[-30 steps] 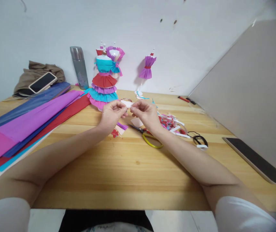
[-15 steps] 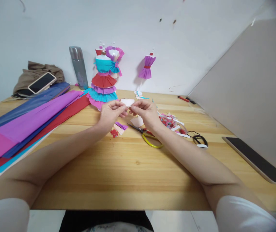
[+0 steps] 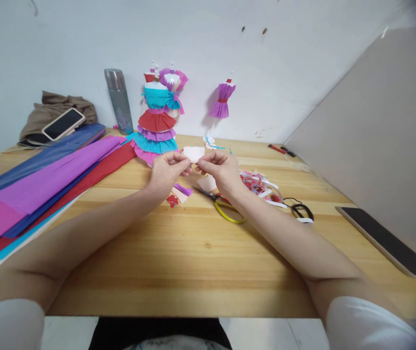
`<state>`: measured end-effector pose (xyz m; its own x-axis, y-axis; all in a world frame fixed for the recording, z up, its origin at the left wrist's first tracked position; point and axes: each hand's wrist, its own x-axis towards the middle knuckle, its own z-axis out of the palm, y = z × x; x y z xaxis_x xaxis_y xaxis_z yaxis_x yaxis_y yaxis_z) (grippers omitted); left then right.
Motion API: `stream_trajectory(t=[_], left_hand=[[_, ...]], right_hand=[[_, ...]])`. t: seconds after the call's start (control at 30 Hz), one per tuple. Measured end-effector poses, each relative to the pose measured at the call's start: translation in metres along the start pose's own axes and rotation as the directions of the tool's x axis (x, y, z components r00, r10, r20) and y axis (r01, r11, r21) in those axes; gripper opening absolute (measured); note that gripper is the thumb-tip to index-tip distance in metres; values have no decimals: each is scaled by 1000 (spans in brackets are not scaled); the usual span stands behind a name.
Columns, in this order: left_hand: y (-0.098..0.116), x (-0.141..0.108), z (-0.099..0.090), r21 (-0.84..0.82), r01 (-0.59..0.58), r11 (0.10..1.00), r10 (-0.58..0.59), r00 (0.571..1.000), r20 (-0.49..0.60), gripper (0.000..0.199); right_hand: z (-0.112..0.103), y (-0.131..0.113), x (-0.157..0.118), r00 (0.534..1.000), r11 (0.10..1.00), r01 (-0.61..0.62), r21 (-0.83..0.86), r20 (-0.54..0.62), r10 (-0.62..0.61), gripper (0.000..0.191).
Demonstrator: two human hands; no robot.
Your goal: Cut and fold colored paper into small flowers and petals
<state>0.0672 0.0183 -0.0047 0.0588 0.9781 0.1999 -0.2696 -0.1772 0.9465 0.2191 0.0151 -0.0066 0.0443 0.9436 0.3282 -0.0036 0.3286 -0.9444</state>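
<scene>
Between my two hands is a small pale pink piece of paper (image 3: pixel 194 154), raised above the table. My left hand (image 3: pixel 167 170) pinches its left edge between thumb and forefinger. On the other side, my right hand (image 3: pixel 220 170) pinches the right edge the same way. Below them lie another pale paper piece (image 3: pixel 207 183), folded purple and pale paper strips (image 3: pixel 183 191) and a red paper flower (image 3: pixel 172 200). Scissors with yellow handles (image 3: pixel 226 214) rest on the table, partly hidden by my right forearm.
Mini dress forms in paper ruffles (image 3: pixel 157 119) and a purple dress (image 3: pixel 222 102) stand by the wall. Long coloured paper sheets (image 3: pixel 47 184), a bottle (image 3: pixel 118 99) and a phone (image 3: pixel 64 124) are left; paper scraps (image 3: pixel 257 184), a black cord loop (image 3: pixel 303 211) and a tablet (image 3: pixel 386 240) right.
The pale pink paper has tipped up between my fingers, so more of its face shows. Both hands stay almost in place.
</scene>
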Motion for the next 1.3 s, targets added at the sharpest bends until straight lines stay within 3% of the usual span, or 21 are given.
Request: stream_trajectory(t=[0.6,1.1,1.3], left_hand=[[-3,1,-2,35,-17,999,18,1000,-6,18],[-22,13,-15,212,-280,936,266,959,94,17],[-23,11,-19,380,-388,840,365,921,134,13]], right_hand=[[1,7,-1,999,999,41,-4,-3,-41,23],[-6,23,3,976,963,210,-170,-14,-216,16],[-7,25,2,938,867,329,-374,26,-345,17]])
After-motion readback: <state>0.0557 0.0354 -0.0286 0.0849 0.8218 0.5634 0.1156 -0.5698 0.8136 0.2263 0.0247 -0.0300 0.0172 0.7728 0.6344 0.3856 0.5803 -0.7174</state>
